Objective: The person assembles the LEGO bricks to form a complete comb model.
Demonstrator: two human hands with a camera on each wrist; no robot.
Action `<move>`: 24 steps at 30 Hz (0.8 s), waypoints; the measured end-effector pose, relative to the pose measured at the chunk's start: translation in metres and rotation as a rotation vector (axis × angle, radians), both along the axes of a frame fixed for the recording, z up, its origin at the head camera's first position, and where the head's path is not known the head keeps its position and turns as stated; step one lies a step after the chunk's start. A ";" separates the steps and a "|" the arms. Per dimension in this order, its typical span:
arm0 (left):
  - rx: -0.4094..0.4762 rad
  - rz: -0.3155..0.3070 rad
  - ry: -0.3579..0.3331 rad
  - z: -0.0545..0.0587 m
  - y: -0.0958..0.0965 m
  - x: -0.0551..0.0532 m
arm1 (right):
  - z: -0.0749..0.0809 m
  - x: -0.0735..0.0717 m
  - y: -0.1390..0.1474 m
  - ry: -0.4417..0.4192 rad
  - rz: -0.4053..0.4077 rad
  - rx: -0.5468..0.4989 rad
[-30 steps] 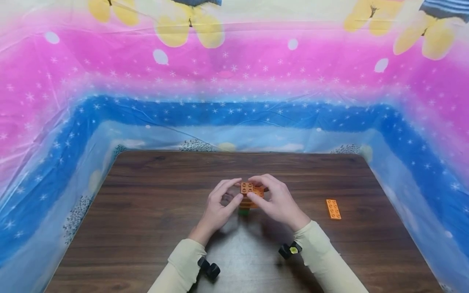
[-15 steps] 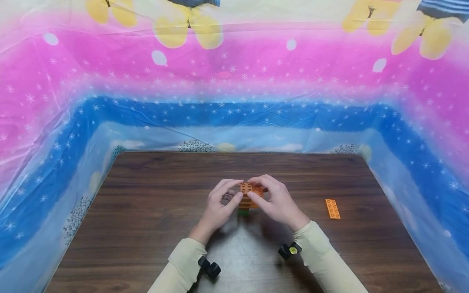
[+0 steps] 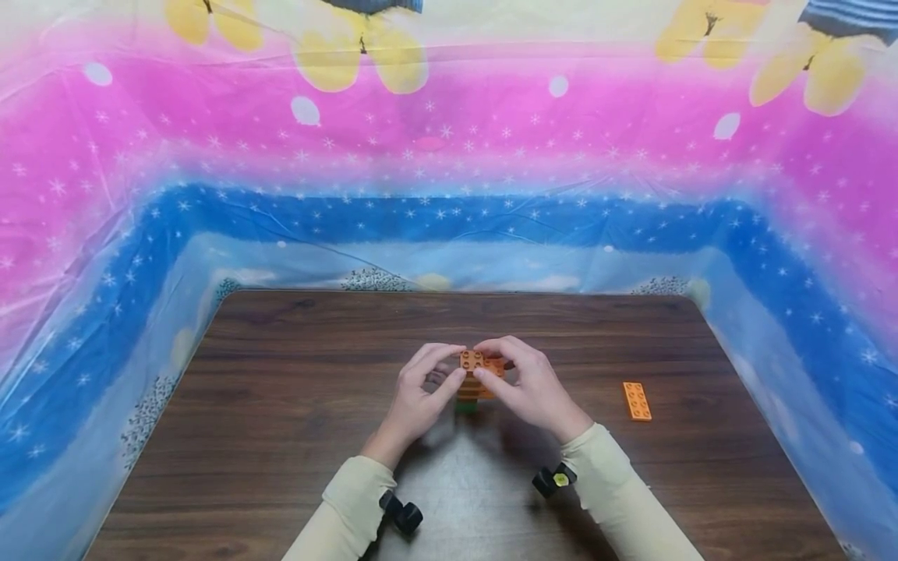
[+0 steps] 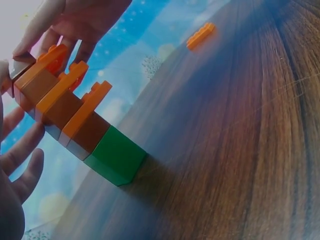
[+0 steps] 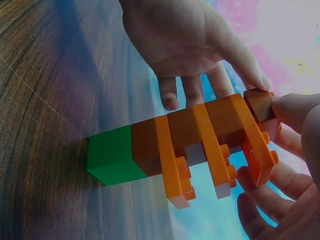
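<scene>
A tower of toy building bricks stands upright at mid-table, with a green brick (image 5: 112,155) at its foot. Above that, brown bricks (image 5: 185,127) alternate with orange plates (image 5: 215,152) that stick out to the right. At the very top sits a small brown brick (image 3: 471,359). My left hand (image 3: 419,389) pinches this top brick from the left with thumb and fingertips. From the right, my right hand (image 3: 536,382) pinches the same brick, thumb in front and index finger behind. Whether the top brick is fully pressed down, I cannot tell.
One loose orange plate (image 3: 637,401), studs up, lies to the right on the dark wooden table (image 3: 281,467). A printed pink and blue cloth (image 3: 435,171) encloses the table's back and sides. Black wrist cameras (image 3: 401,514) sit below the cuffs.
The top brown brick has settled slightly, now lying straighter between the fingertips, and my left fingertips have closed in on it a little. The loose plate stays where it was.
</scene>
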State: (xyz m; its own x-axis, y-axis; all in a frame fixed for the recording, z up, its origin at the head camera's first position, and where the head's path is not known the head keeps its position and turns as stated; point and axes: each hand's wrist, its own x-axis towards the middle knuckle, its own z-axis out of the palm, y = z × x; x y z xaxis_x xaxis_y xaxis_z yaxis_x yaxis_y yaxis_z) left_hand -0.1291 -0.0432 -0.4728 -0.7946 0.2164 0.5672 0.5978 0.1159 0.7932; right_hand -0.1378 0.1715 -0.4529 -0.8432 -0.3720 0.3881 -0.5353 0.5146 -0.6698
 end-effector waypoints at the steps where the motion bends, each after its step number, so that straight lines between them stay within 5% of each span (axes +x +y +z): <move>1: -0.003 0.002 0.000 0.000 0.000 0.000 | 0.000 0.000 0.000 -0.003 0.000 0.000; 13: -0.005 0.019 0.023 -0.005 0.001 0.001 | -0.008 -0.001 0.000 -0.039 -0.005 0.006; 24: 0.021 0.022 0.040 -0.005 0.003 -0.001 | -0.006 -0.001 0.000 0.014 -0.009 0.036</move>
